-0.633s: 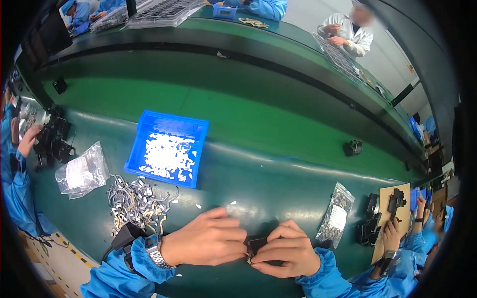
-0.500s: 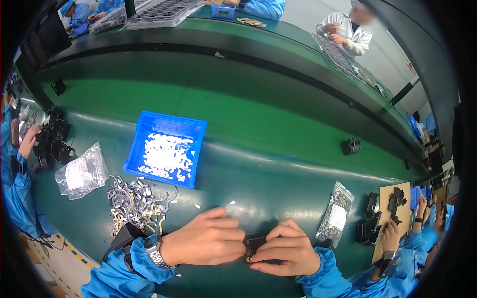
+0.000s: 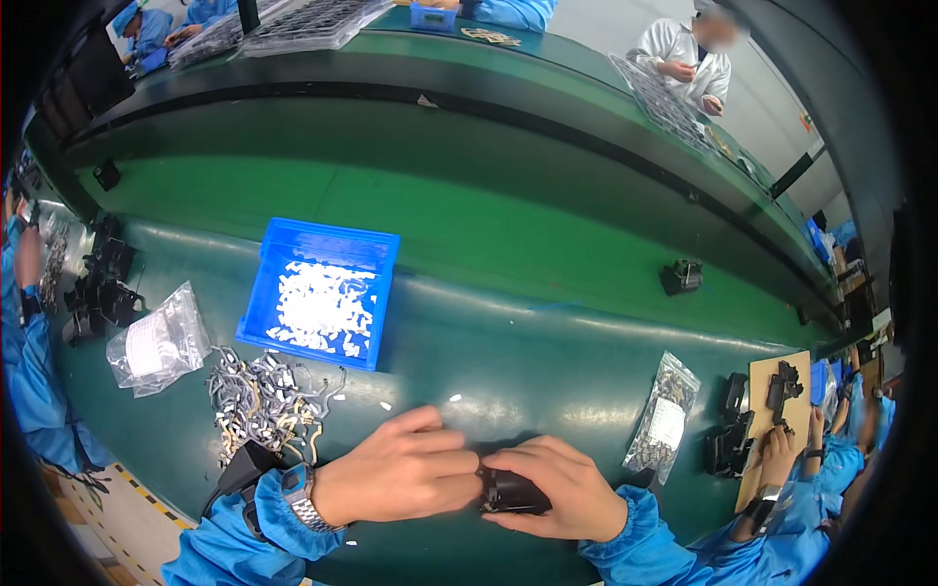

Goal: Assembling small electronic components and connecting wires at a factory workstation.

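Observation:
A small black plastic housing (image 3: 515,493) is gripped by my right hand (image 3: 567,483), its fingers over the top and the thumb along the near side. My left hand (image 3: 410,472) is closed, its fingertips meeting the left end of the housing; whatever they pinch there is hidden. Beyond my left wrist lies a heap of short grey and tan cables with connectors (image 3: 259,405). Several white bits lie loose on the table, one of them a small white piece (image 3: 455,397) just past my left hand.
A blue bin (image 3: 256,311) of small white pieces stands behind the cables. Clear plastic bags (image 3: 156,342) lie left and right, the right-hand bag (image 3: 661,425) holding small parts. Black housings (image 3: 728,444) sit near a co-worker's hand (image 3: 778,454) at right. Green conveyor (image 3: 420,225) runs behind.
My right hand has rolled over the black housing, so its fingers now cover the top and more of the housing shows. My left hand has barely moved.

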